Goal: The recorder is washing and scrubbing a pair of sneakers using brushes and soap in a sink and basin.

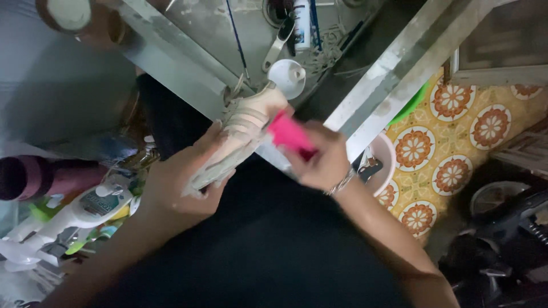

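- Sandal [242, 134], pale w/ straps, sits mid-frame, tilted up toward the sink [194, 34] edge, prob. so its upper faces the brush.
- Left hand [180, 182], fingers clamped round its lower end, steadies it.
- Right hand [322, 162], fingers closed on a pink brush [290, 136], presses it against the sandal.
- White funnel [287, 77] lies just above.

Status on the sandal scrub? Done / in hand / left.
Done: hard to judge; the picture is blurred, and no part of the sandal reads as clearly finished. In hand: the left hand grips a pale strappy sandal with whitish smears on it, and the right hand presses a pink brush against its upper part. Left: the lower end inside the left palm is covered, so it probably still needs a pass.
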